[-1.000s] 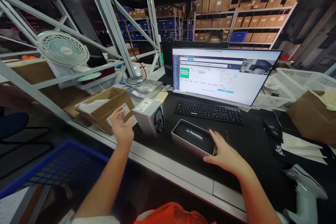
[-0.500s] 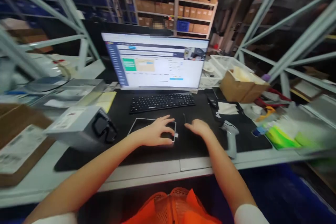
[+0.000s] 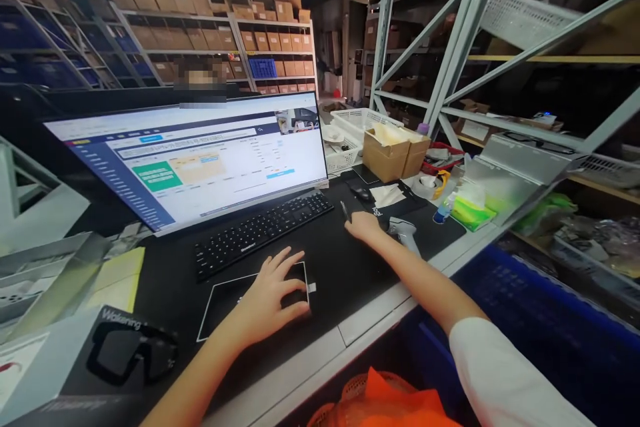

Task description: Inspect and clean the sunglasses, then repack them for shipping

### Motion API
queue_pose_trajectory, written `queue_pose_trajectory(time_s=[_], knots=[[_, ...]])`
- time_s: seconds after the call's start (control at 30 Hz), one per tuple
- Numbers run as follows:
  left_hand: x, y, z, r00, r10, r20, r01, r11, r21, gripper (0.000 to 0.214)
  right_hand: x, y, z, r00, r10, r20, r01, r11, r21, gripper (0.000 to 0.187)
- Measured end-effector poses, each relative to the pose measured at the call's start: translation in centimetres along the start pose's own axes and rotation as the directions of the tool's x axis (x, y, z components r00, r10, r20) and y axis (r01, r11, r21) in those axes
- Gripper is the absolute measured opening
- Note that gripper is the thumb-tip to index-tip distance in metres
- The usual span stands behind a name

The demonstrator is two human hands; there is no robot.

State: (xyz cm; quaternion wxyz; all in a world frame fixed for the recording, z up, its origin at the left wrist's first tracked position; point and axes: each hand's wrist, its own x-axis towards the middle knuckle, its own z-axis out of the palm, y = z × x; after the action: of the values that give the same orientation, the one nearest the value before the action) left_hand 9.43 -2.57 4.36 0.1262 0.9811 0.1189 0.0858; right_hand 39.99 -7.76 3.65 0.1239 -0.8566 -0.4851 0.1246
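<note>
My left hand (image 3: 273, 300) is spread, its palm down over a flat black panel with a thin white border (image 3: 216, 300) and a small white tab at its right edge. Some of the panel is hidden by the hand and forearm. Further right, my right hand (image 3: 364, 225) is closed around a slim dark pen-like object (image 3: 345, 211) that sticks up past the fingers. Just beyond that hand lies a grey barcode scanner (image 3: 403, 232). A black keyboard (image 3: 260, 230) stretches behind both hands, below a lit monitor (image 3: 210, 160).
A grey box with dark goggles printed on it (image 3: 127, 347) stands at the left front. Yellow paper (image 3: 117, 277) lies behind it. To the right are a mouse (image 3: 361, 191), a cardboard box (image 3: 387, 157), a tape roll (image 3: 427, 184) and a small bottle (image 3: 444, 210). A person sits behind the monitor.
The view has swung right, so the desk things appear further left. My right hand has moved closer to the scanner, and the pen-like object shows more plainly. My left hand remains over the panel.
</note>
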Motion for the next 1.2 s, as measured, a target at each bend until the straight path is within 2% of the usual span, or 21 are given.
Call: queue_pose_trajectory(time_s=[0.1, 0.17, 0.2, 0.23, 0.27, 0.3, 0.33, 0.37, 0.43, 0.5, 0.6, 0.67, 0.73, 0.8, 0.87, 0.93, 0.97, 1.03, 1.07, 1.13, 1.2], knots=[[0.1, 0.2, 0.1, 1.0, 0.009, 0.01, -0.009, 1.0, -0.007, 0.021, -2.1, -2.3, 0.9, 0.989, -0.107, -0.105, 0.114, 0.992, 0.058, 0.042], [0.0, 0.4, 0.1, 0.999, 0.036, -0.036, -0.037, 0.999, -0.012, 0.018, -4.6, -4.3, 3.0, 0.95, -0.275, -0.15, 0.294, 0.947, 0.126, 0.04], [-0.1, 0.4, 0.0, 0.996, 0.051, -0.072, -0.052, 0.999, -0.013, 0.015, -5.9, -5.2, 4.3, 0.902, -0.394, -0.177, 0.424, 0.887, 0.183, 0.037], [-0.2, 0.3, -0.1, 0.992, 0.059, -0.114, -0.061, 0.998, -0.015, 0.013, -7.0, -5.9, 5.5, 0.821, -0.515, -0.246, 0.569, 0.774, 0.278, 0.038], [-0.4, 0.2, -0.4, 0.985, 0.058, -0.161, -0.062, 0.998, -0.022, 0.012, -8.0, -6.4, 6.7, 0.751, -0.584, -0.309, 0.66, 0.658, 0.362, 0.041], [-0.6, 0.1, -0.8, 0.977, 0.046, -0.21, -0.055, 0.998, -0.038, 0.013, -8.8, -6.7, 7.6, 0.695, -0.621, -0.362, 0.715, 0.546, 0.436, 0.047], [-0.9, -0.2, -1.3, 0.967, 0.024, -0.255, -0.042, 0.997, -0.064, 0.014, -9.3, -6.9, 8.3, 0.668, -0.636, -0.386, 0.732, 0.468, 0.495, 0.055], [-1.1, -0.5, -1.9, 0.958, -0.004, -0.287, -0.026, 0.995, -0.099, 0.017, -9.6, -7.1, 8.8, 0.669, -0.644, -0.371, 0.721, 0.441, 0.535, 0.065], [-1.7, -1.3, -3.2, 0.954, -0.056, -0.295, 0.002, 0.984, -0.179, 0.02, -9.8, -7.3, 9.3, 0.686, -0.664, -0.296, 0.688, 0.462, 0.559, 0.089], [-2.4, -2.1, -4.5, 0.974, -0.091, -0.206, 0.036, 0.965, -0.26, 0.02, -10.0, -7.6, 9.6, 0.71, -0.666, -0.23, 0.662, 0.517, 0.543, 0.106], [-3.3, -3.0, -5.7, 0.995, -0.098, 0.021, 0.099, 0.927, -0.361, 0.03, -10.4, -7.7, 10.0, 0.76, -0.61, -0.226, 0.616, 0.564, 0.55, 0.101], [-3.6, -3.4, -5.8, 0.992, -0.08, 0.097, 0.111, 0.916, -0.386, 0.042, -10.5, -7.5, 10.1, 0.77, -0.582, -0.262, 0.611, 0.553, 0.567, 0.09], [-3.5, -3.7, -5.5, 0.994, -0.09, 0.069, 0.109, 0.925, -0.363, 0.042, -10.3, -7.1, 9.8, 0.768, -0.568, -0.297, 0.622, 0.547, 0.561, 0.074], [-3.2, -3.9, -5.2, 0.993, -0.122, 0.003, 0.116, 0.935, -0.334, 0.035, -9.8, -6.9, 9.4, 0.769, -0.555, -0.317, 0.629, 0.572, 0.526, 0.073], [-2.9, -4.0, -5.1, 0.988, -0.14, -0.066, 0.108, 0.93, -0.352, 0.027, -9.2, -6.9, 9.2, 0.784, -0.553, -0.282, 0.612, 0.613, 0.5, 0.096], [-2.7, -3.9, -5.2, 0.978, -0.147, -0.146, 0.074, 0.906, -0.416, 0.023, -8.6, -7.2, 9.4, 0.803, -0.567, -0.18, 0.562, 0.625, 0.542, 0.125], [-2.7, -3.8, -5.2, 0.968, -0.156, -0.196, 0.052, 0.891, -0.452, 0.023, -8.3, -7.3, 9.7, 0.809, -0.574, -0.128, 0.528, 0.613, 0.588, 0.13], [-2.6, -3.4, -5.0, 0.926, -0.195, -0.325, -0.001, 0.857, -0.516, 0.024, -7.7, -7.6, 10.3, 0.812, -0.579, -0.076, 0.463, 0.558, 0.689, 0.129], [-2.6, -3.2, -4.9, 0.89, -0.22, -0.399, -0.035, 0.84, -0.542, 0.025, -7.5, -7.7, 10.6, 0.814, -0.576, -0.076, 0.442, 0.529, 0.725, 0.127], [-2.5, -3.0, -4.7, 0.793, -0.283, -0.54, -0.098, 0.815, -0.572, 0.028, -7.0, -8.1, 11.0, 0.81, -0.581, -0.081, 0.43, 0.494, 0.756, 0.128], [-2.7, -2.8, -4.9, 0.671, -0.35, -0.654, -0.136, 0.808, -0.573, 0.032, -6.6, -8.7, 11.2, 0.789, -0.611, -0.068, 0.442, 0.487, 0.753, 0.133]])
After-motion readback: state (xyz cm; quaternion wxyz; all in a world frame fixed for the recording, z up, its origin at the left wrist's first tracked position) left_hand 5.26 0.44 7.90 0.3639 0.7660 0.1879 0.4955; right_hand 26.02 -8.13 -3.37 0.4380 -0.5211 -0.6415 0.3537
